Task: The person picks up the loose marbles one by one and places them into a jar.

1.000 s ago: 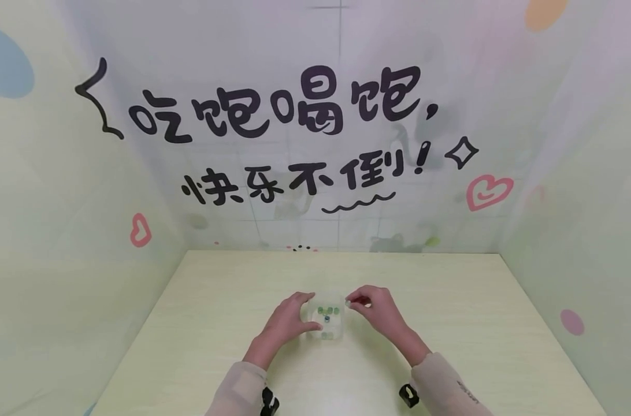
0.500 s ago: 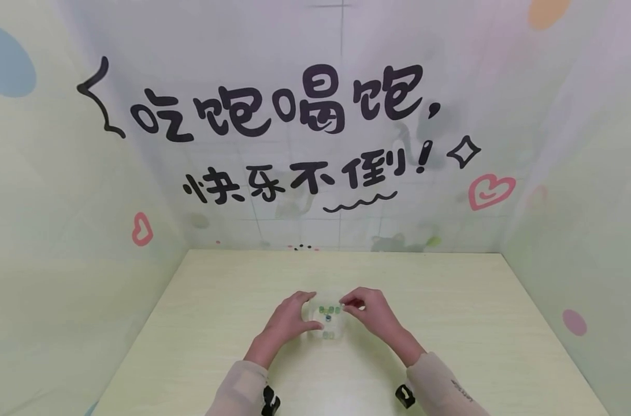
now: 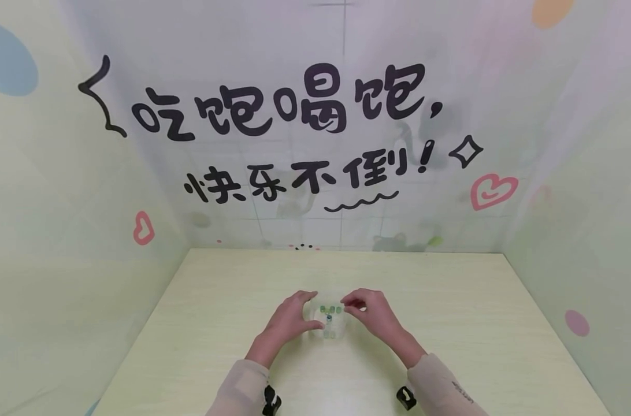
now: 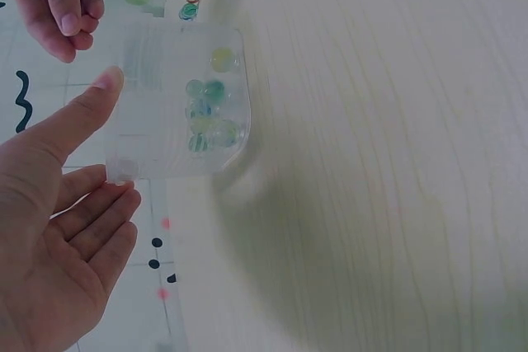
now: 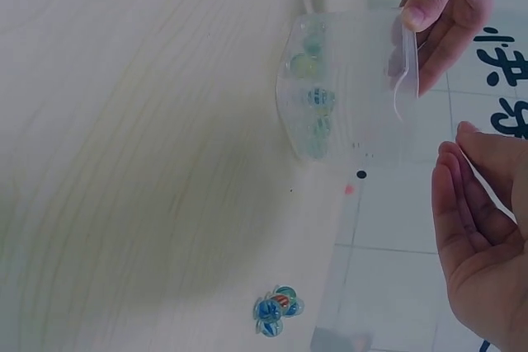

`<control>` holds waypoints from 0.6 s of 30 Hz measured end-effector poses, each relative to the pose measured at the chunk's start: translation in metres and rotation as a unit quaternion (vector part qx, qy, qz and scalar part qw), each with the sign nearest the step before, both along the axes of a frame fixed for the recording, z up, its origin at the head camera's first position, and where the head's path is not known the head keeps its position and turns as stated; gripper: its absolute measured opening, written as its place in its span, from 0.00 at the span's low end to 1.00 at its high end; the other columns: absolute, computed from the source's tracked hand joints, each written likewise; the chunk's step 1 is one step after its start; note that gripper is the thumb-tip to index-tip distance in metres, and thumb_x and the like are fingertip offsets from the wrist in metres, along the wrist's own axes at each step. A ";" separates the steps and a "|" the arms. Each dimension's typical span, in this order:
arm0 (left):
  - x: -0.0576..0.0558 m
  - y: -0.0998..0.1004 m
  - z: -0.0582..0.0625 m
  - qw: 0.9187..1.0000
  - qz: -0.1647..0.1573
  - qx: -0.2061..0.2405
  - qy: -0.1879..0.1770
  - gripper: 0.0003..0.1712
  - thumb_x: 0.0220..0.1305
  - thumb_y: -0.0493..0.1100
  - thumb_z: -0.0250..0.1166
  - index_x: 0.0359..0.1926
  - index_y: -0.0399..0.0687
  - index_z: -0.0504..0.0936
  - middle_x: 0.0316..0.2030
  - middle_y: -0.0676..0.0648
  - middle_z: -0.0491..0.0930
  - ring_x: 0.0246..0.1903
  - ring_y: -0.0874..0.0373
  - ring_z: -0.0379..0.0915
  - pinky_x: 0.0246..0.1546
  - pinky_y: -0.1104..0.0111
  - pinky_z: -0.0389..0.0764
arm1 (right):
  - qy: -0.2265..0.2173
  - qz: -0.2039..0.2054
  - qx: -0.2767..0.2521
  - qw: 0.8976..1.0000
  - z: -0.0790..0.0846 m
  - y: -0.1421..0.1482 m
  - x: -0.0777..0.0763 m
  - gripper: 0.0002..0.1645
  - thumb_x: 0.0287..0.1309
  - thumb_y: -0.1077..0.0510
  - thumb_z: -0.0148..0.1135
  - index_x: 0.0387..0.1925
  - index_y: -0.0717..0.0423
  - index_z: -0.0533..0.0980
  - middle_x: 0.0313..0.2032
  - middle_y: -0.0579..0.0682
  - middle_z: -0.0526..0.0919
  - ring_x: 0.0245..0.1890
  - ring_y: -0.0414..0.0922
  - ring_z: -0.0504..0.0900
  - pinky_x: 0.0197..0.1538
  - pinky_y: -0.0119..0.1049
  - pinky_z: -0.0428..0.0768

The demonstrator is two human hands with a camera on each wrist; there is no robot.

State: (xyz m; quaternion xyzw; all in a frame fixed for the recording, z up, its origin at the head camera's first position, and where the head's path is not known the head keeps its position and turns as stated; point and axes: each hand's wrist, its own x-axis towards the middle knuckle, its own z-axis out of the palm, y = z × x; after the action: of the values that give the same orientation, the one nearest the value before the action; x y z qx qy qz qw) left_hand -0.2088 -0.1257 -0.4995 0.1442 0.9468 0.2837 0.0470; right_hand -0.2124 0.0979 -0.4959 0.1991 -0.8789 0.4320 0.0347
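Observation:
A clear plastic box [image 4: 157, 113] with rounded corners holds several glass marbles [image 4: 214, 91], green, yellowish and blue. My left hand [image 3: 288, 320] grips the box from its left side, the thumb on the near rim and the fingers spread along the far side. At the right side of the rim is my right hand [image 3: 371, 309]. Its fingers lie together, slightly bent, with the thumb close to their tips in the right wrist view. No marble shows between them.
Several loose marbles [image 5: 276, 311] with blue and orange swirls lie in a small cluster on the pale wooden table [image 3: 232, 274], to the right of the box. Behind the table stands a white wall [image 3: 263, 52] with black lettering. A side wall rises at each end.
My right hand has moved a little left to the box rim. A small pale thing pinched in its fingertips earlier no longer shows there. My left hand stays on the box.

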 end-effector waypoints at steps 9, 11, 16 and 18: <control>-0.001 0.001 -0.002 1.000 0.007 -0.002 -0.005 0.45 0.51 0.51 0.78 0.67 0.41 0.72 0.63 0.38 0.74 0.61 0.40 0.73 0.61 0.48 0.78 | 0.007 -0.021 -0.015 1.000 -0.005 0.011 0.000 0.07 0.56 0.68 0.69 0.38 0.61 0.85 0.36 0.52 0.89 0.34 0.45 0.87 0.38 0.24 0.84; -0.002 0.001 -0.002 1.000 0.006 -0.001 -0.006 0.45 0.51 0.51 0.78 0.67 0.41 0.72 0.63 0.38 0.74 0.60 0.40 0.73 0.60 0.48 0.78 | 0.006 -0.023 -0.017 1.000 -0.006 0.013 0.000 0.07 0.56 0.68 0.69 0.38 0.62 0.85 0.36 0.52 0.89 0.34 0.45 0.87 0.38 0.24 0.84; -0.001 0.000 -0.004 1.000 0.006 0.000 0.000 0.45 0.51 0.51 0.78 0.67 0.41 0.72 0.63 0.38 0.74 0.60 0.40 0.73 0.60 0.48 0.79 | 0.003 -0.036 -0.020 0.999 -0.006 0.018 -0.001 0.07 0.56 0.68 0.69 0.38 0.62 0.85 0.36 0.52 0.89 0.34 0.45 0.87 0.38 0.24 0.85; -0.001 0.000 -0.004 1.000 0.006 0.001 0.002 0.45 0.51 0.51 0.78 0.67 0.41 0.73 0.63 0.38 0.74 0.60 0.40 0.73 0.60 0.48 0.79 | 0.001 -0.041 -0.019 0.999 -0.006 0.019 -0.001 0.07 0.56 0.68 0.69 0.38 0.62 0.85 0.36 0.52 0.89 0.35 0.45 0.87 0.39 0.24 0.85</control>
State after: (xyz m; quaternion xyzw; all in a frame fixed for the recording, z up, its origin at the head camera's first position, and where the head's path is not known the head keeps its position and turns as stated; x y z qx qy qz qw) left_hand -0.2097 -0.1254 -0.5034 0.1392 0.9476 0.2842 0.0429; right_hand -0.2130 0.1172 -0.5020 0.1623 -0.8778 0.4469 0.0576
